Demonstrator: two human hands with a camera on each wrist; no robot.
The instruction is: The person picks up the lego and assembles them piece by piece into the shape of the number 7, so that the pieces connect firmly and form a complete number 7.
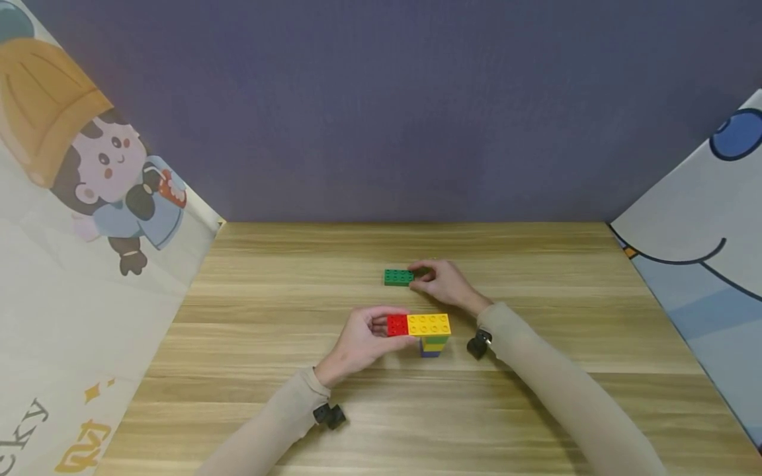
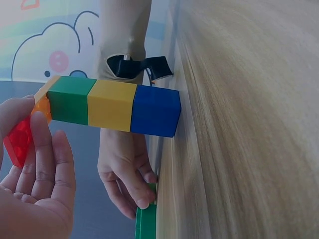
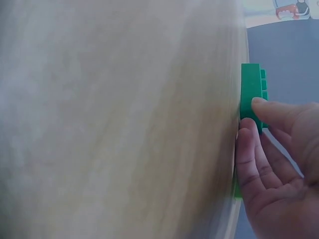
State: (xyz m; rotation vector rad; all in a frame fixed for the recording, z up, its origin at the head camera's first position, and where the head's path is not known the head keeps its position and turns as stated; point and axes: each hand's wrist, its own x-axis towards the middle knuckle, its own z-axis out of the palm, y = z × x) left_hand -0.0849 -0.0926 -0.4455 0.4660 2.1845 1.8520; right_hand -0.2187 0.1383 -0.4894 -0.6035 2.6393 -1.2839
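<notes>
Long beige sleeves [image 1: 553, 377], black wrist-mounted cameras [image 1: 479, 344].

table [image 1: 536, 410]: matt grained wood | bricks [image 1: 427, 325]: glossy smooth plastic | sleeves [image 1: 553, 370]: soft matt cloth

The head camera looks forward and down over the wooden table [image 1: 536, 410] from above. The left wrist camera sits low by the table, close up, facing across toward the brick tower [image 2: 114, 105]. The right wrist camera hugs the tabletop, very near. All three views share the green brick [image 3: 251, 94].
</notes>
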